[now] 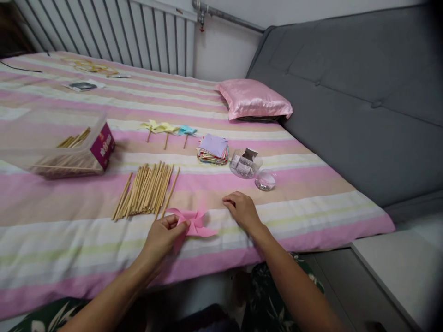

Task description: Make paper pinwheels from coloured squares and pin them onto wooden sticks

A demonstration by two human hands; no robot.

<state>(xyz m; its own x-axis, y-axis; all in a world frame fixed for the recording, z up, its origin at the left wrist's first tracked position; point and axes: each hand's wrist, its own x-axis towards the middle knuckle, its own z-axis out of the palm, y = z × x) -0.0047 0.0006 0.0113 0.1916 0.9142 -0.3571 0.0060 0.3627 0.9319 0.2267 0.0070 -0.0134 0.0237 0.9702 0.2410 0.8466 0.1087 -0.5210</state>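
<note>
Head view: the left hand (162, 237) pinches a folded pink paper pinwheel (194, 223) by its near edge, fingers closed on the paper, low over the striped pink bedcover (311, 203) near the front edge. The right hand (242, 210) rests just beside it, fingers loosely curled and holding nothing. The pinwheel looks light, thin and easily creased, so the centre, where the folds meet, seems the safest grip. A row of thin wooden sticks (145, 189) lies just behind.

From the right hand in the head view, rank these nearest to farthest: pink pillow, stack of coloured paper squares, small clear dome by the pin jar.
From the right hand:
1. Small clear dome, just beyond it to the right.
2. Stack of coloured paper squares, farther up the bed, slightly left.
3. Pink pillow, far end by the grey sofa back.
</note>
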